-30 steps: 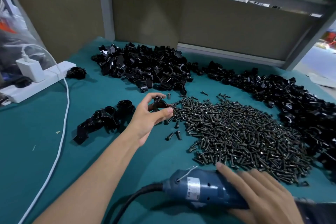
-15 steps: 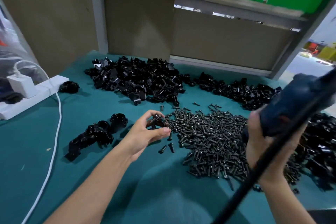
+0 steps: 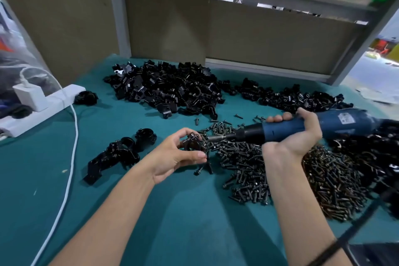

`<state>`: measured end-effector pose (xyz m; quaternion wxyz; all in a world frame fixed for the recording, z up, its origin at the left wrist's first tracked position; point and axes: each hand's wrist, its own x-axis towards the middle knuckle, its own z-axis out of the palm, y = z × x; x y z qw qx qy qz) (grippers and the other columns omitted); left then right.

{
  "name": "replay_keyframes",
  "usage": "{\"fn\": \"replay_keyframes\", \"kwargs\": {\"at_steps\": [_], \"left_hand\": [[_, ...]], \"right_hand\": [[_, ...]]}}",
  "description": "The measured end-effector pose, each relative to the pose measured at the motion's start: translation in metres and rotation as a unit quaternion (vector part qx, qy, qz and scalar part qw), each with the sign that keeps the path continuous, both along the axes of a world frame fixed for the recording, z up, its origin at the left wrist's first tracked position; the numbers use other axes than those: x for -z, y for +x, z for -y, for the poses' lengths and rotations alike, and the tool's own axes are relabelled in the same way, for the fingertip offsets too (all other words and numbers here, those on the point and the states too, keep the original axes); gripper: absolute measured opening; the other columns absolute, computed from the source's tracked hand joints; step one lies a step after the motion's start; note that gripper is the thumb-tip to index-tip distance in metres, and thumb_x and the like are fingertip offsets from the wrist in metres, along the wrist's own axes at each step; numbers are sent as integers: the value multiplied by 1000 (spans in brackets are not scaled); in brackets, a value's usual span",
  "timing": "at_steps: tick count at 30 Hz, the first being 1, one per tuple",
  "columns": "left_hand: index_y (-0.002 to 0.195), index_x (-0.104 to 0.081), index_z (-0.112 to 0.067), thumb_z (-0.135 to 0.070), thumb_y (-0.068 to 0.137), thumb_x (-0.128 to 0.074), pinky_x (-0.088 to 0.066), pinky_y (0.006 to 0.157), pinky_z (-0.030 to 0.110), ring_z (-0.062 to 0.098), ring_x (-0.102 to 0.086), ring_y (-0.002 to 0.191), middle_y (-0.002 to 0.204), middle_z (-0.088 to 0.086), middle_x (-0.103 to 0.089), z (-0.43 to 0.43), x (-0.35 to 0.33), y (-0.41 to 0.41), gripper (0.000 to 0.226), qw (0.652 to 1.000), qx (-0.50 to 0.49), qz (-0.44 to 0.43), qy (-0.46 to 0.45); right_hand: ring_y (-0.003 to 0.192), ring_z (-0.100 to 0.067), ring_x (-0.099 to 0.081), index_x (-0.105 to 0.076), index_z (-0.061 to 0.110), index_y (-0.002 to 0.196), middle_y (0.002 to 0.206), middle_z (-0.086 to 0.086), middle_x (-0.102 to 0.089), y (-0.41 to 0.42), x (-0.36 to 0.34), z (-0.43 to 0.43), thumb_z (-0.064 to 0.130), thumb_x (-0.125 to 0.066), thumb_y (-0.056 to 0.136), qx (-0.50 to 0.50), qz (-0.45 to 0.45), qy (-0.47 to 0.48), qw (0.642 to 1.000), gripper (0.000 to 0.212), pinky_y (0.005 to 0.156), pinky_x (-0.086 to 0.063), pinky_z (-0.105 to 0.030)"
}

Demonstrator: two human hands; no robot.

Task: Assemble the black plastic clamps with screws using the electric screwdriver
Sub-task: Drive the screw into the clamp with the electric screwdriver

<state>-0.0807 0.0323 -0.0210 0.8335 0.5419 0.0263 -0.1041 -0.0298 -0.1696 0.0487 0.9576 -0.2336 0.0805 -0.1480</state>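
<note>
— Where is the piece being worked on?
— Above the middle of the teal surface (image 3: 129, 211). The left hand (image 3: 177, 155) has its grip clamped on one black clamp (image 3: 193, 144), with the thumb below and the fingers curled over the top.

— And the tool?
— The right hand (image 3: 295, 136) has its grip wrapped tight round the blue electric screwdriver (image 3: 336, 124). The tool lies nearly level, and its bit (image 3: 216, 138) points left and meets the clamp. I cannot tell whether a screw sits on the tip.

— How many screws?
— There is one broad screw heap (image 3: 254, 170) loose on the surface under and right of both hands, far too many to count. Two stray screws (image 3: 197, 172) lie just below the left hand.

— Other clamps?
— Three loose piles: a back pile (image 3: 168, 88) by the back edge, a second pile (image 3: 291, 97) running toward the back right corner, and a third pile (image 3: 371, 157) at the right edge. Left of the left hand is a small clamp cluster (image 3: 116, 153) that overlaps too much to count. A lone clamp (image 3: 86, 97) sits near the left edge, beside a white power strip (image 3: 54, 106) with a charger (image 3: 30, 95). A white cable (image 3: 69, 168) trails toward the near edge.
</note>
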Motion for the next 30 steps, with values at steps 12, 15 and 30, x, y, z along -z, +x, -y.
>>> {"fn": "replay_keyframes", "kwargs": {"at_steps": [12,15,30], "left_hand": [[97,-66,-15,5,62,-78,-62,73,30,33,-73,88,87,14,-74,0,-1,-3,42,999,34,-15,30],[96,-68,-16,5,62,-79,-61,73,29,34,-73,89,88,12,-73,0,-1,-3,41,998,37,-15,38],[108,-63,-15,5,72,-79,-61,76,31,30,-73,89,93,16,-73,-1,-2,-6,43,992,57,-4,115]], "right_hand": [[42,-14,-43,-55,16,42,51,3,-45,17,15,-10,18,-54,83,-75,9,75,994,41,49,-41,-21],[42,-14,-42,-56,15,44,52,2,-45,17,17,-9,17,-54,83,-74,18,80,994,38,48,-40,-21],[41,-15,-42,-55,14,54,52,1,-45,22,21,-7,17,-55,83,-67,23,72,995,29,47,-40,-22]]}}
